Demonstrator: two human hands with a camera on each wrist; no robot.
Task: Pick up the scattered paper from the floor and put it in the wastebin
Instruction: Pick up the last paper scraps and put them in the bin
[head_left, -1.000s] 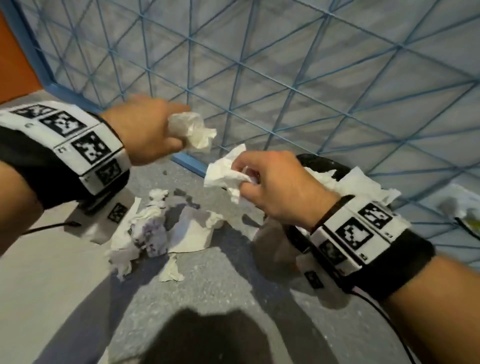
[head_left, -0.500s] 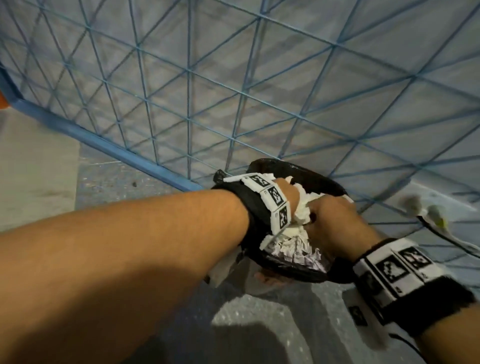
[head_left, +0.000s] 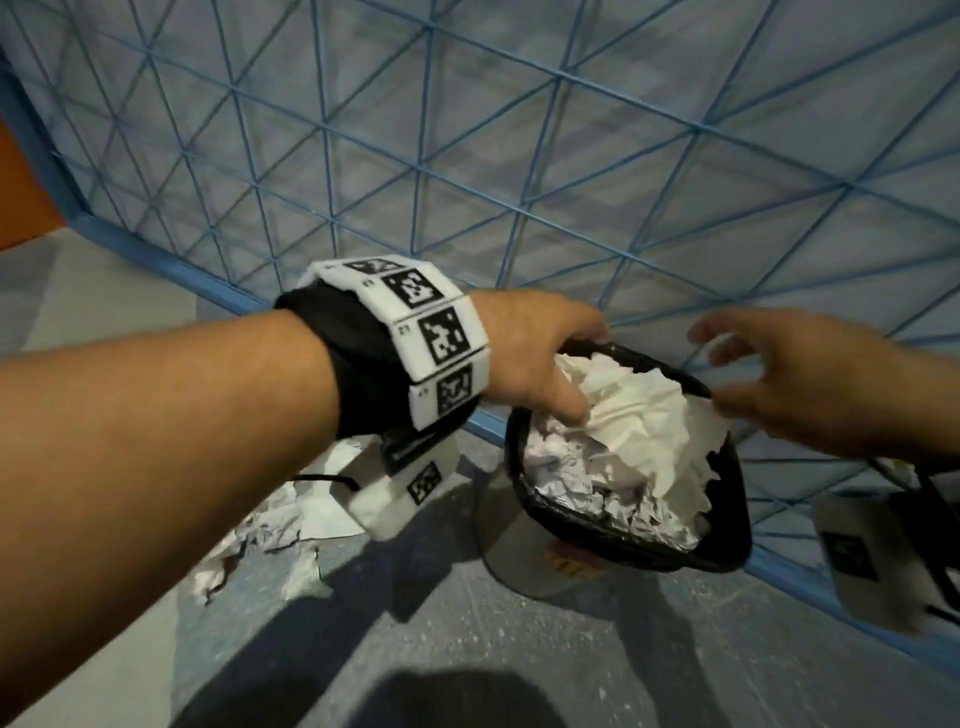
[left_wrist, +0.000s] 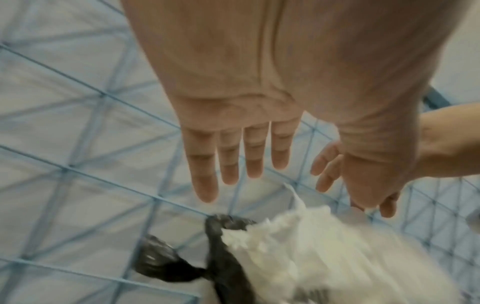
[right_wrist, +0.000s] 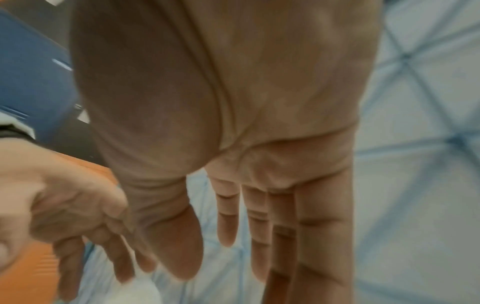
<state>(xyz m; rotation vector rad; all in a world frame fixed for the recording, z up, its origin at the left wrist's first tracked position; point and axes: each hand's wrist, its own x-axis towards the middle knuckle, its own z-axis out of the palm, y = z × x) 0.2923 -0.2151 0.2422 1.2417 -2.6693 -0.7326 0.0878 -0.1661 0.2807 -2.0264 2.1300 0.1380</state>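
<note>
A wastebin lined with a black bag (head_left: 727, 499) stands on the floor against the blue mesh fence, heaped with crumpled white paper (head_left: 644, 431). My left hand (head_left: 550, 364) hovers over the bin's left rim, fingers straight and empty, thumb just above the paper. Over the bin's right side my right hand (head_left: 769, 374) is spread, holding nothing. The left wrist view shows my left hand (left_wrist: 241, 156) stretched flat above the paper (left_wrist: 311, 246) and the black bag (left_wrist: 221, 257). My right hand (right_wrist: 259, 226) also lies flat and empty. More scattered paper (head_left: 260, 540) lies on the floor left of the bin.
The blue wire mesh fence (head_left: 467, 156) with its blue base rail (head_left: 156, 254) runs right behind the bin. An orange wall (head_left: 26, 197) is at far left. The grey concrete floor (head_left: 467, 649) stretches in front.
Both hands carried crumpled paper into the bin, pressed it down, then let go and lifted off. Now both are flat and empty above the heaped paper.
</note>
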